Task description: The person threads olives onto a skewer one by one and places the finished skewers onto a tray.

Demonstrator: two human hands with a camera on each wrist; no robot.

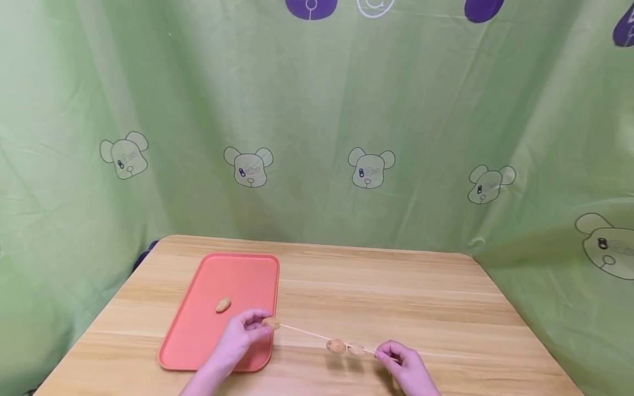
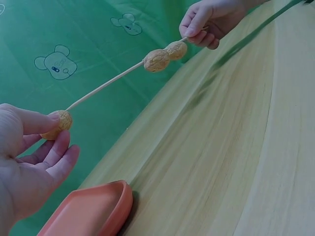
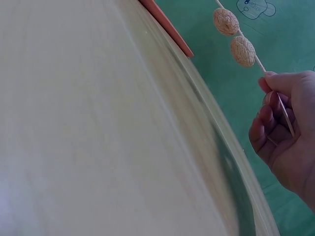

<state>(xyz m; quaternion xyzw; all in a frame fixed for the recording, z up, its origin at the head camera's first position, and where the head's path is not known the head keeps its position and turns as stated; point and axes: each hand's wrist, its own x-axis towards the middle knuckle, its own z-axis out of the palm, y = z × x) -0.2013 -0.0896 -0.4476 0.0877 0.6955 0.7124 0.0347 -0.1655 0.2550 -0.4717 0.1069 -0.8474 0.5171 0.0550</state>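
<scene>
My right hand (image 1: 405, 369) grips a thin wooden skewer (image 1: 306, 331) near its lower end, which runs across the palm in the right wrist view. Threaded on it close to that hand are two tan, wrinkled oval balls, one browner ball (image 1: 336, 346) and a paler ball (image 1: 356, 349). At the far end, my left hand (image 1: 242, 336) pinches a third oval ball (image 2: 58, 125) between thumb and fingers, with the skewer's tip at it. Whether the tip has gone into this ball I cannot tell. Another oval ball (image 1: 223, 304) lies on the pink tray (image 1: 198, 346).
The tray sits on the left of the wooden table (image 1: 421, 297), partly under my left forearm. A green curtain (image 1: 317, 209) with bear-head prints hangs behind the table and along both sides.
</scene>
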